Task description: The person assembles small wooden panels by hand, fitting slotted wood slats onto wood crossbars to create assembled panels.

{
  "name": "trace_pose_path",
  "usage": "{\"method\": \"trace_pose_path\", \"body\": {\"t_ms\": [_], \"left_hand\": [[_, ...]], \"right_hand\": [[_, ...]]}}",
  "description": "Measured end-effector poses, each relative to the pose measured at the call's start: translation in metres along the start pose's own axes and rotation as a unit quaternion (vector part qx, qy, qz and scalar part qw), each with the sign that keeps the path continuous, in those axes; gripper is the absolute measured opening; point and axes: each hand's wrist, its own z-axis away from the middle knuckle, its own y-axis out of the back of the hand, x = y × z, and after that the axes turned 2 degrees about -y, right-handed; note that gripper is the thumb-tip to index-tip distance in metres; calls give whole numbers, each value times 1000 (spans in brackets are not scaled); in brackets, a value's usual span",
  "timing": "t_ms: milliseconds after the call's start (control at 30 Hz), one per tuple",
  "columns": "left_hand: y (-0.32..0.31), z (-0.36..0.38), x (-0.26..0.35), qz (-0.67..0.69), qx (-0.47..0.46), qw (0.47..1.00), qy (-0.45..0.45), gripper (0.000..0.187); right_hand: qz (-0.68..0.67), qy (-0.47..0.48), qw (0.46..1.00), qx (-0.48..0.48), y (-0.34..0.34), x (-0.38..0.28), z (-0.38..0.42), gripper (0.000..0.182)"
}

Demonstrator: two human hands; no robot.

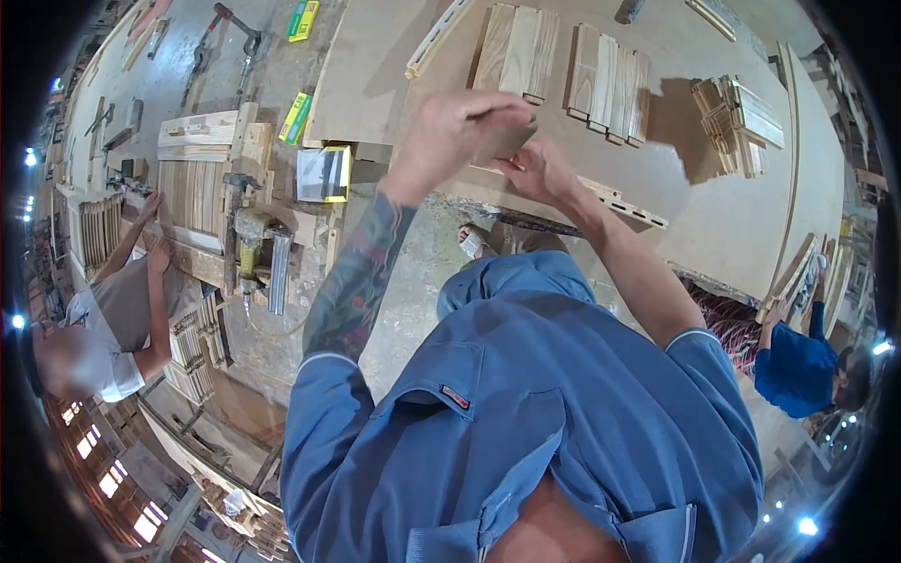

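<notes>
My left hand (460,131) is closed in a fist around a small flat brownish piece (508,139), held above the front edge of the light board-topped table (676,225). What the piece is I cannot make out. My right hand (542,174) is just below and to the right, with thumb and fingers pinched together close to the lower end of that piece. Whether something sits between those fingertips is hidden. Beneath the right wrist a pale slotted wooden slat (624,206) lies along the table edge. Grooved wooden boards (516,52) lie side by side beyond my hands.
More boards (608,84) and a stack of short pieces (740,122) lie to the right. On the left bench are a nail gun (251,235), a clamp (235,38) and yellow-green boxes (296,117). One person (117,319) works at left, another (798,366) at right.
</notes>
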Motion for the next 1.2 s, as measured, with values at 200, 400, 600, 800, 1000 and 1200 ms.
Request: {"method": "trace_pose_path", "body": {"t_ms": [200, 400, 600, 800, 1000, 1200], "left_hand": [[-20, 40, -20, 67, 67, 994, -48, 14], [-9, 35, 5, -77, 60, 994, -51, 24], [-13, -16, 69, -92, 221, 967, -90, 32], [-31, -44, 86, 87, 164, 982, -44, 38], [-49, -45, 60, 141, 128, 982, 0, 32], [-58, -34, 44, 144, 143, 979, 27, 30]], "right_hand": [[122, 53, 990, 42, -10, -6, 14, 24], [117, 62, 990, -40, 25, 25, -27, 35], [382, 15, 915, 130, 28, 86, -77, 52], [365, -111, 907, 178, 21, 93, -19, 43], [351, -165, 896, 215, -17, 56, -42, 33], [399, -133, 847, 326, -43, 77, -86, 50]]}}
